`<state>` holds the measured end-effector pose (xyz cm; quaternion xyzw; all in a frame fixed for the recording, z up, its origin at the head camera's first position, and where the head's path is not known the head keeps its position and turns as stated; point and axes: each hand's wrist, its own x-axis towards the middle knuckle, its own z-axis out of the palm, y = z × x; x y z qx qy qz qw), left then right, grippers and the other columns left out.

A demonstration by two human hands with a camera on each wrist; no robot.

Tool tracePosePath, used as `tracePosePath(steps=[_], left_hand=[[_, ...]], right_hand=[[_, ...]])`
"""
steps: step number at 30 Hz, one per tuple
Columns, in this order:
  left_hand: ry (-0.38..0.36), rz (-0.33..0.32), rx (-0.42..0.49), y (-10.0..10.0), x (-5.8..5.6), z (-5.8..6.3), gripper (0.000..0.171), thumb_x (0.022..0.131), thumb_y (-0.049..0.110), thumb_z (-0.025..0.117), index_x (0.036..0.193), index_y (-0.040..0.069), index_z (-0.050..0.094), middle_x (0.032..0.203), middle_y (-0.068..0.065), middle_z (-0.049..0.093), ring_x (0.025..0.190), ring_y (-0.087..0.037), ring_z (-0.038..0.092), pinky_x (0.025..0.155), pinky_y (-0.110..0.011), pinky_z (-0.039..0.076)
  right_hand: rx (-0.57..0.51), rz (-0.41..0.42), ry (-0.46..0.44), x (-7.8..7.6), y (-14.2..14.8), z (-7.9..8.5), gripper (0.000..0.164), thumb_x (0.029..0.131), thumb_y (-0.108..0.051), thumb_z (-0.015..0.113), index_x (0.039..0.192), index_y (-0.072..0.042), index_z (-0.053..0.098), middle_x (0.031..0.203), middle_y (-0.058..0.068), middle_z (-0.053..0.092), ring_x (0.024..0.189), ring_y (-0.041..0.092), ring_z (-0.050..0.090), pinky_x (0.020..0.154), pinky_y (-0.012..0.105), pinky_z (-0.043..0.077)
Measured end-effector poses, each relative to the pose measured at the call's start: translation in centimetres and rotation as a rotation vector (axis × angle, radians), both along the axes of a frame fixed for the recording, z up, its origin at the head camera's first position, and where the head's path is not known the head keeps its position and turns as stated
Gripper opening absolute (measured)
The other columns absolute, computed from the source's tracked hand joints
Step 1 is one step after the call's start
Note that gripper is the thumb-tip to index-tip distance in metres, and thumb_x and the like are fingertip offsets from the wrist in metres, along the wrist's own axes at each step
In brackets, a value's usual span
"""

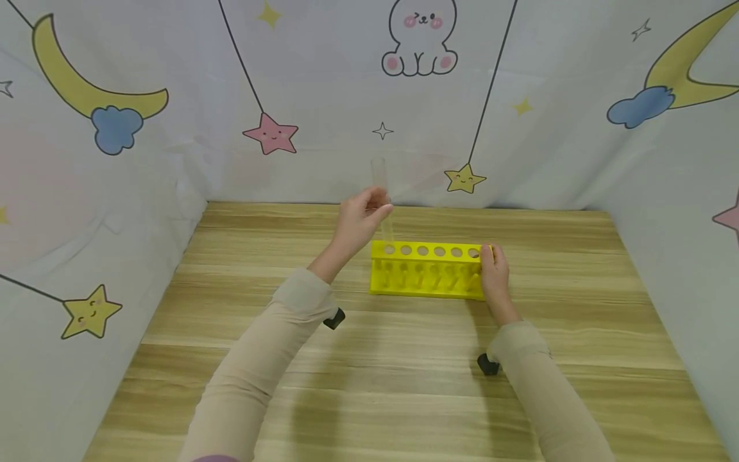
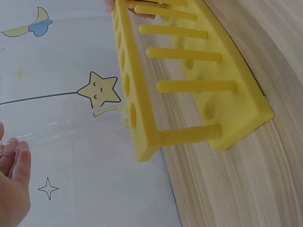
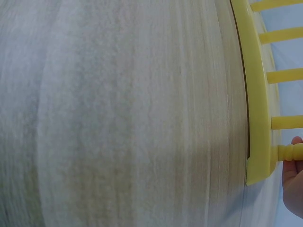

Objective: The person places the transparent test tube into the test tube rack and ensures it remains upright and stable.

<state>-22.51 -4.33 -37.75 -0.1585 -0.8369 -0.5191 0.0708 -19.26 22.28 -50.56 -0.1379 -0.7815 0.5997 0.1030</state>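
Sleeves [image 1: 248, 378] at seven and five o'clock!
Pinching tube [image 1: 378, 172] in left hand [image 1: 362, 215], gripping rack [image 1: 427, 258] at three o'clock, right hand [image 1: 496, 276]; could snag hole rim [image 1: 389, 255] if misaligned.

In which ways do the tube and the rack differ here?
The tube is clear; the rack is yellow. The tube is slim; the rack is wide, with holes and pegs. The left hand holds the tube up, whereas the rack stands on the table. The right hand grips the rack, so both are held.
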Motion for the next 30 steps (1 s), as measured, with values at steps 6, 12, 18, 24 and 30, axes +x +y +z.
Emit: tracePosePath(steps=[6,12,18,24,30], left_hand=[[0.004,-0.001,-0.013,0.0,0.0,-0.3,0.031,0.086,0.019,0.057,0.111,0.001,0.056,0.101,-0.01,0.062,0.092,-0.018,0.058,0.081,-0.023,0.05],[0.003,0.002,-0.018,0.1,0.0,-0.6,0.03,0.086,0.017,0.057,0.112,0.001,0.055,0.102,-0.011,0.062,0.093,-0.018,0.058,0.081,-0.023,0.05],[0.001,0.001,-0.021,0.3,0.1,-0.9,0.03,0.086,0.014,0.058,0.112,0.0,0.055,0.101,-0.011,0.062,0.093,-0.018,0.059,0.081,-0.023,0.05],[0.006,0.0,-0.048,0.3,0.1,-0.9,0.029,0.086,0.015,0.057,0.111,0.001,0.056,0.099,-0.01,0.063,0.092,-0.018,0.059,0.08,-0.022,0.05],[0.013,-0.007,-0.049,0.3,0.1,-1.2,0.03,0.085,0.017,0.058,0.111,0.001,0.056,0.099,-0.01,0.063,0.092,-0.018,0.059,0.08,-0.022,0.05]], right_hand=[[-0.014,0.007,-0.003,0.6,-0.4,1.3,0.026,0.095,-0.028,0.036,0.096,-0.004,0.047,0.073,-0.003,0.037,0.065,0.007,0.036,0.059,0.019,0.032],[-0.001,0.009,0.012,0.9,-0.8,2.0,0.025,0.095,-0.025,0.035,0.095,-0.003,0.046,0.071,-0.004,0.036,0.064,0.006,0.035,0.058,0.018,0.031],[-0.007,0.01,-0.006,0.0,0.0,0.1,0.028,0.095,-0.032,0.035,0.097,-0.007,0.047,0.075,-0.004,0.038,0.067,0.007,0.036,0.06,0.02,0.032],[0.01,0.007,0.009,-0.1,0.1,-0.3,0.029,0.094,-0.038,0.035,0.093,-0.011,0.046,0.076,-0.002,0.039,0.068,0.008,0.037,0.061,0.02,0.033],[-0.012,0.013,0.022,0.0,0.1,-0.3,0.025,0.094,-0.038,0.036,0.089,-0.016,0.045,0.076,-0.002,0.037,0.07,0.009,0.036,0.062,0.021,0.032]])
